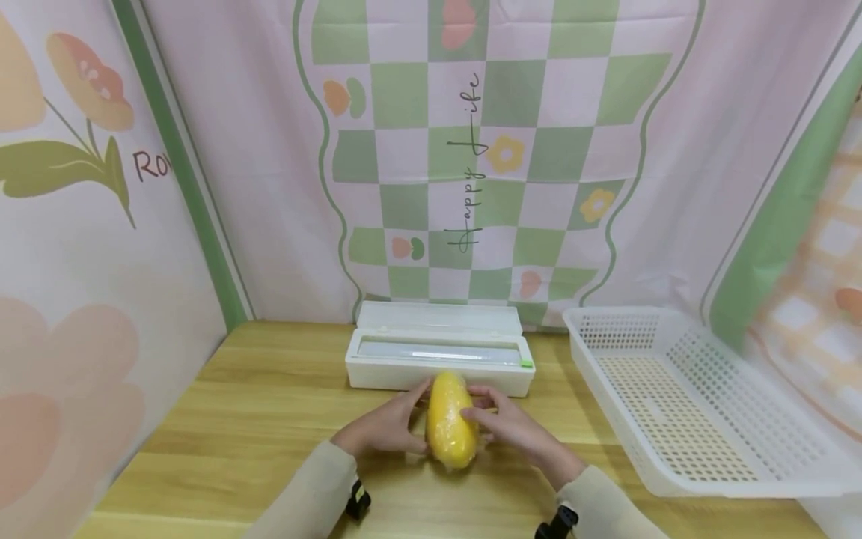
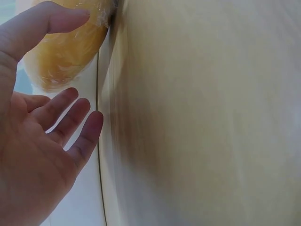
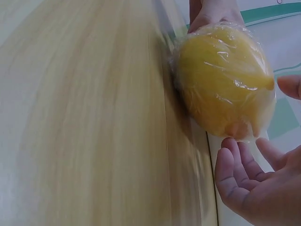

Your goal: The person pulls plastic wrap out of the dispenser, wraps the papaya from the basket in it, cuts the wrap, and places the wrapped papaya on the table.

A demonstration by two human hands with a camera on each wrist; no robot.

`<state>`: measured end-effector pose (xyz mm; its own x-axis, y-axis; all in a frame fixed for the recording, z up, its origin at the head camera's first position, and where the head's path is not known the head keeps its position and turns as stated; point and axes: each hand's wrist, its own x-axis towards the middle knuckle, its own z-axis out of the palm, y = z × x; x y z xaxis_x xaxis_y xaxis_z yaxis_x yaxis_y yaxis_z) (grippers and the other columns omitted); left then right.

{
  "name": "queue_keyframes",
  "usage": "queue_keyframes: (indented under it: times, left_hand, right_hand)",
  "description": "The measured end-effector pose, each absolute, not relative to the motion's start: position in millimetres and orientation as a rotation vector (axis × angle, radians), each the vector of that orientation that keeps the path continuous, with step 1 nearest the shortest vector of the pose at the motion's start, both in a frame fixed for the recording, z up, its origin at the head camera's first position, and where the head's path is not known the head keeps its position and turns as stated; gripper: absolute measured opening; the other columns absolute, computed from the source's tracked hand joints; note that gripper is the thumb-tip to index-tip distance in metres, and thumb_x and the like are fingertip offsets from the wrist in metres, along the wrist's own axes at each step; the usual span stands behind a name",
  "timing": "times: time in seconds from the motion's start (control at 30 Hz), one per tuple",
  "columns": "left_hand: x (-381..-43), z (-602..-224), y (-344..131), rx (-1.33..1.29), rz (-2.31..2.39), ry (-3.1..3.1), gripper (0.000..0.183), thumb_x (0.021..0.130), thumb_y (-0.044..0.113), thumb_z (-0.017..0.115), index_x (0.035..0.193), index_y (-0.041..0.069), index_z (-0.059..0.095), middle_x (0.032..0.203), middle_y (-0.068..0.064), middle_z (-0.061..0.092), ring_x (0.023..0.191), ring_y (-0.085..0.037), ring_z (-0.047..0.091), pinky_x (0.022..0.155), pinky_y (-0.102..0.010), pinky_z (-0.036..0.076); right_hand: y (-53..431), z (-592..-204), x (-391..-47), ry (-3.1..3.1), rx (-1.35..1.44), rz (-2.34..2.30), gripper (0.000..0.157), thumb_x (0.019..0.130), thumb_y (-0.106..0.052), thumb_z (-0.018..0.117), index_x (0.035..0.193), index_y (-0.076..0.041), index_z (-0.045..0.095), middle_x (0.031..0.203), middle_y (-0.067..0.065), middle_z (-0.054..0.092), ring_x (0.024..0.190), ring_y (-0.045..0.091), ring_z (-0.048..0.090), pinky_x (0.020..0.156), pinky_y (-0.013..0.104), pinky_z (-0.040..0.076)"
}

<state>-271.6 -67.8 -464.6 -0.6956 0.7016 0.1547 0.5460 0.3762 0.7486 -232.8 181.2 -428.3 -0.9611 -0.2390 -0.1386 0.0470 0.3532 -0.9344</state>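
Note:
A yellow oblong fruit (image 1: 451,427) wrapped in wrinkled clear film sits between both hands, close over the wooden table. My left hand (image 1: 393,425) is at its left side, thumb and fingers spread. In the left wrist view the thumb overlaps the wrapped fruit (image 2: 70,47), while the other fingers are loosely bent below it. From the right, my right hand (image 1: 512,427) reaches the fruit, its thumb overlapping the yellow surface. The right wrist view has the right fingertips (image 3: 229,143) right at the film's edge, with the thumb spread apart.
Just behind the fruit stands a white cling film dispenser box (image 1: 438,376) with its lid raised and a green slider at the right end. A white perforated basket (image 1: 606,404) occupies the table's right side. Patterned cloth (image 1: 471,157) hangs behind the wooden table (image 1: 269,419).

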Motion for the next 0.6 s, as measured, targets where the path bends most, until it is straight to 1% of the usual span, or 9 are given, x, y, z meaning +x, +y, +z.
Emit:
queue_keyframes:
  times: [0.13,0.27,0.4,0.5,0.53,0.6]
  left_hand:
    - [-270,-463,-70,1.081,1.188,2.465,0.116,0.072,0.02,0.084,0.16,0.004,0.01,0.152,-0.004,0.041,0.136,-0.019,0.041,0.118,-0.042,0.026]
    - [-268,-458,-75,1.066,1.149,2.51,0.111,0.074,0.02,0.084,0.16,0.005,0.015,0.156,-0.008,0.036,0.14,-0.026,0.038,0.117,-0.047,0.027]
    - [-265,-449,-83,1.026,1.093,2.594,0.096,0.082,0.024,0.08,0.158,0.007,0.024,0.16,-0.013,0.03,0.144,-0.031,0.031,0.117,-0.052,0.025]
    - [-261,-443,-90,0.975,1.004,2.69,0.084,0.089,0.03,0.074,0.157,0.009,0.029,0.16,-0.014,0.029,0.146,-0.033,0.027,0.117,-0.053,0.025]
    - [-260,-442,-91,0.973,0.951,2.737,0.081,0.091,0.031,0.072,0.157,0.009,0.03,0.159,-0.015,0.031,0.145,-0.034,0.028,0.116,-0.053,0.026]
    - [-257,-441,-95,0.982,0.838,2.84,0.076,0.093,0.033,0.071,0.155,0.009,0.034,0.157,-0.015,0.034,0.144,-0.036,0.03,0.116,-0.054,0.028]
  right_hand:
    - [187,-427,-232,2.349,-0.224,-1.63,0.061,0.1,-0.035,0.06,0.147,-0.001,0.041,0.128,0.02,0.052,0.106,0.03,0.06,0.082,0.044,0.053]
    - [194,-423,-231,2.418,-0.26,-1.563,0.058,0.102,-0.036,0.057,0.147,-0.002,0.042,0.129,0.019,0.052,0.11,0.032,0.059,0.087,0.048,0.053]
    - [204,-422,-231,2.645,-0.352,-1.388,0.056,0.101,-0.037,0.059,0.145,-0.003,0.045,0.137,0.018,0.051,0.121,0.036,0.053,0.097,0.054,0.048]
    - [212,-424,-231,2.839,-0.488,-1.228,0.056,0.101,-0.035,0.06,0.144,-0.001,0.047,0.143,0.02,0.049,0.13,0.04,0.046,0.105,0.059,0.04]
    - [214,-426,-230,2.898,-0.529,-1.167,0.056,0.101,-0.036,0.06,0.144,-0.001,0.047,0.145,0.02,0.048,0.133,0.041,0.044,0.108,0.059,0.037]
    - [219,-428,-228,3.011,-0.595,-1.044,0.057,0.101,-0.037,0.06,0.143,-0.002,0.048,0.145,0.019,0.048,0.134,0.041,0.043,0.109,0.06,0.035]
